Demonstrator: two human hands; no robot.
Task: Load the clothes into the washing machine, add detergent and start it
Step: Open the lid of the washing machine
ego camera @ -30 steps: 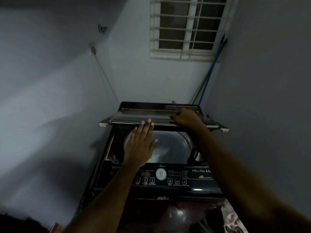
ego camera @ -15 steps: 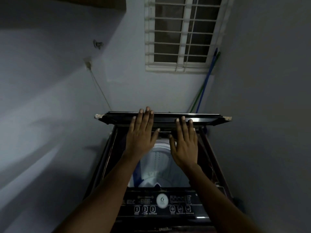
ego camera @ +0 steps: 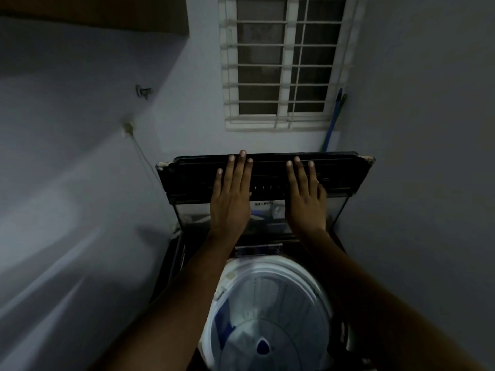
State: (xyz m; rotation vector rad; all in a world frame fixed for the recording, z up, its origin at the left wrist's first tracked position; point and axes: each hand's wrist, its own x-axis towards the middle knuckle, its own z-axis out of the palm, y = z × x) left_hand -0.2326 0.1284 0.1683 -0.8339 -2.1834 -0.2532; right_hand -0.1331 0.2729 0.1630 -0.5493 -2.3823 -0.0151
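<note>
Both hands lie flat and spread against the folded dark glass lid (ego camera: 267, 178) of the top-loading washing machine (ego camera: 171, 263). The left hand (ego camera: 231, 199) has straight fingers reaching to the lid's upper edge; the right hand (ego camera: 305, 202) lies the same way just beside it. Neither grips anything.

The lid stands raised at the back, near upright. The white round drum (ego camera: 270, 311) below is open and looks bare of clothes; no clothes or detergent show anywhere.

Judgement: the step is seating the lid fully back. Push evenly with both palms so the fold does not twist, and ease off only once it rests by itself, lest it drop forward.

Room: dim, narrow, pale blue-grey walls. A white barred window (ego camera: 284, 62) sits above the machine. Blue and green broom handles (ego camera: 333, 119) lean in the right corner. A cord (ego camera: 142, 153) hangs from a wall socket on the left.
</note>
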